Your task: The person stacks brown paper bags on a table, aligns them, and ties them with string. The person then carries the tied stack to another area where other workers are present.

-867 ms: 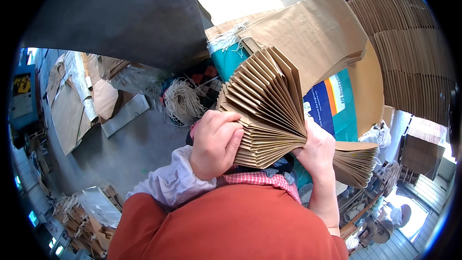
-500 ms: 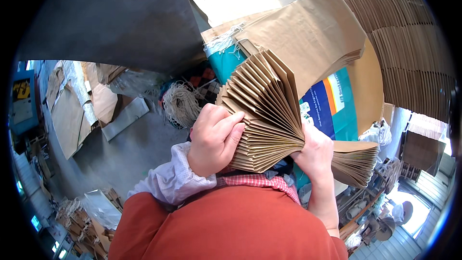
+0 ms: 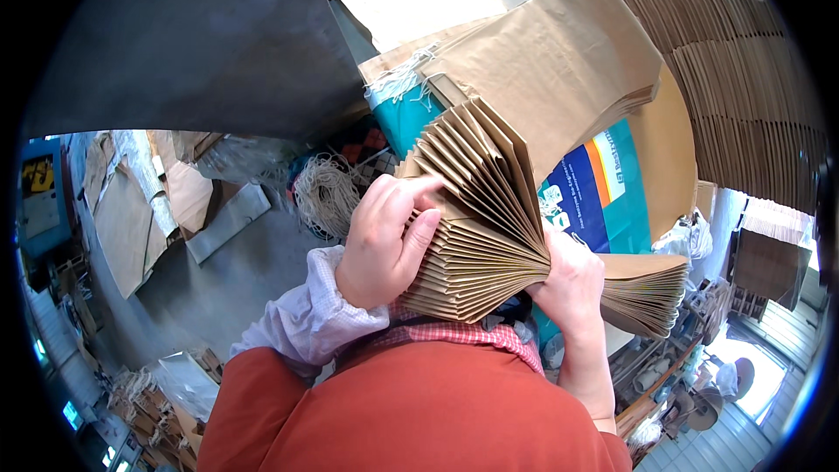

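Left hand (image 3: 382, 243) has loosened, thumb and fingers parting along the fanned brown paper bundle (image 3: 476, 225), so the right hand (image 3: 570, 280), clamped on its gathered end, apparently carries it.

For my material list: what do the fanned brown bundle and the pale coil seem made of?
Fanned brown bundle: probably matte paper, from its thin, crisp folds.
Pale coil: likely dull string, from thin looped strands; cotton or synthetic unclear.

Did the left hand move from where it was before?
Yes. Judged against the coil of pale string, the left hand has moved up the picture, away from the person's body.
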